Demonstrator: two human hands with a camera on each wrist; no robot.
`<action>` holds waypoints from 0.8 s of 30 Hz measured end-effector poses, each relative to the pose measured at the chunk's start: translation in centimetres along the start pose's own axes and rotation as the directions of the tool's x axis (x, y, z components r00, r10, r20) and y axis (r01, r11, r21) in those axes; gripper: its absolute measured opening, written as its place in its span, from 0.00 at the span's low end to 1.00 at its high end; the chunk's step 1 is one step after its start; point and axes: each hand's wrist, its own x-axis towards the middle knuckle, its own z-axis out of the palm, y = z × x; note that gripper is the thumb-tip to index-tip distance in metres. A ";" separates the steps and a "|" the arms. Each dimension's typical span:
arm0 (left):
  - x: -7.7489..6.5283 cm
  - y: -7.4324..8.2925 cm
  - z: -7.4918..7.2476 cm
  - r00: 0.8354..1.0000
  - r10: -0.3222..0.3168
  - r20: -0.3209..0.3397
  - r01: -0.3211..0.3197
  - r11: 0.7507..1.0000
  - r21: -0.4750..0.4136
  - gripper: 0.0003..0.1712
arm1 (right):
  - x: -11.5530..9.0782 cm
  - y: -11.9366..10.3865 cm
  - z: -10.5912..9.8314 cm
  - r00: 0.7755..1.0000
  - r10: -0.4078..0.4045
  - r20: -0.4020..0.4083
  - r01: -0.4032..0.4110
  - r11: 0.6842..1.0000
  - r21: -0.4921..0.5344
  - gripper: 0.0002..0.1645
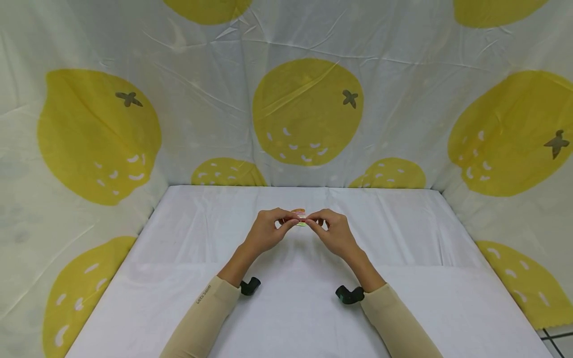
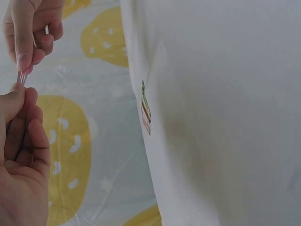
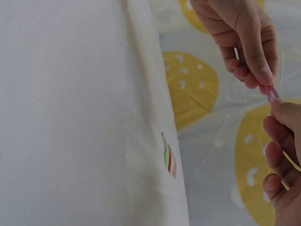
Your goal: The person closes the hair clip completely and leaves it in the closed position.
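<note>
Both hands meet over the far middle of the white table, pinching a small thin pinkish strip with pale lines between them. My left hand grips one end between thumb and index finger. At the other end, the thumb and index finger of my right hand hold it the same way. In the right wrist view, the strip spans the short gap between the fingertips. Beyond the hands, a small flat thing with green, red and orange stripes lies on the cloth; its kind is unclear.
A white cloth covers the table. Around its back and sides hangs a pale curtain printed with large yellow fruit. A dark wrist camera sticks out inward from the right sleeve, another dark one from the left.
</note>
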 end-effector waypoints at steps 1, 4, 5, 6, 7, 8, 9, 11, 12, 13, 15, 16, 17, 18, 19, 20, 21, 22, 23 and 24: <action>0.0 0.0 0.0 1.000 0.001 -0.003 -0.001 1.000 0.003 0.08 | 0.0 0.0 0.0 1.000 0.000 0.001 0.000 1.000 0.001 0.05; -0.1 0.1 0.0 1.000 0.000 -0.006 0.000 1.000 0.007 0.08 | -0.1 0.0 0.0 1.000 -0.005 0.006 0.005 1.000 0.003 0.05; -0.1 0.1 0.0 1.000 0.000 -0.006 0.000 1.000 0.007 0.08 | -0.1 -0.1 0.0 1.000 -0.006 0.009 0.006 1.000 0.005 0.04; -0.1 0.1 0.0 1.000 -0.001 -0.006 0.001 1.000 0.008 0.08 | -0.1 -0.1 0.0 1.000 -0.009 0.010 0.009 1.000 0.007 0.04; -0.1 0.2 0.0 1.000 -0.001 -0.006 0.001 1.000 0.007 0.08 | -0.1 -0.1 0.0 1.000 -0.011 0.012 0.011 1.000 0.007 0.04; -0.1 0.2 0.0 1.000 -0.002 -0.004 0.002 1.000 0.004 0.07 | -0.1 -0.1 0.0 1.000 -0.018 0.012 0.018 1.000 0.007 0.04; -0.1 0.2 0.0 1.000 0.001 -0.006 -0.001 1.000 0.004 0.07 | -0.1 -0.1 0.1 1.000 -0.020 0.014 0.020 1.000 0.007 0.04; -0.1 0.2 0.0 1.000 -0.002 -0.003 0.002 1.000 -0.005 0.07 | 0.0 -0.1 0.0 1.000 -0.024 0.016 0.024 1.000 0.013 0.03; -0.1 0.2 -0.1 1.000 -0.004 -0.001 0.004 1.000 -0.008 0.07 | 0.0 -0.2 0.0 1.000 -0.023 0.018 0.022 1.000 0.017 0.03; -0.1 0.1 -0.1 1.000 -0.006 0.002 0.006 1.000 -0.012 0.07 | 0.0 -0.2 0.0 1.000 -0.020 0.020 0.020 1.000 0.021 0.03; -0.1 0.1 -0.1 1.000 -0.011 0.006 0.011 1.000 -0.018 0.07 | 0.0 -0.3 0.0 1.000 -0.009 0.027 0.008 0.999 0.035 0.03; -0.1 0.1 -0.1 1.000 -0.018 0.010 0.018 1.000 -0.022 0.07 | 0.0 -0.4 0.0 1.000 -0.005 0.031 0.004 0.999 0.042 0.03; -0.1 0.0 -0.1 1.000 -0.021 0.014 0.022 0.999 -0.023 0.07 | 0.0 -0.5 0.0 0.999 -0.002 0.034 0.000 0.999 0.049 0.03; -0.1 0.0 -0.1 1.000 -0.024 0.017 0.025 0.999 -0.026 0.07 | 0.0 -0.5 -0.1 0.999 0.002 0.037 -0.004 0.998 0.056 0.03; -0.1 0.0 -0.1 0.999 -0.028 0.021 0.029 0.999 -0.033 0.07 | -0.1 -0.6 -0.1 0.999 0.005 0.040 -0.007 0.998 0.063 0.03; -0.1 0.1 -0.2 0.999 -0.034 0.026 0.035 0.999 -0.041 0.08 | -0.1 -0.7 -0.1 0.999 0.007 0.044 -0.010 0.998 0.068 0.03; -0.1 0.1 -0.2 0.999 -0.044 0.031 0.045 0.998 -0.053 0.08 | -0.1 -0.7 -0.2 0.999 0.006 0.047 -0.010 0.997 0.071 0.03; -0.1 0.2 -0.3 0.998 -0.053 0.036 0.055 0.996 -0.065 0.08 | -0.1 -0.8 -0.2 0.999 0.007 0.051 -0.011 0.997 0.076 0.04; -0.1 0.2 -0.3 0.997 -0.062 0.042 0.065 0.995 -0.077 0.08 | -0.1 -0.8 -0.2 0.998 0.010 0.055 -0.014 0.997 0.082 0.04; -0.1 0.2 -0.4 0.996 -0.072 0.047 0.076 0.993 -0.089 0.08 | -0.1 -0.9 -0.3 0.998 0.015 0.061 -0.020 0.996 0.086 0.04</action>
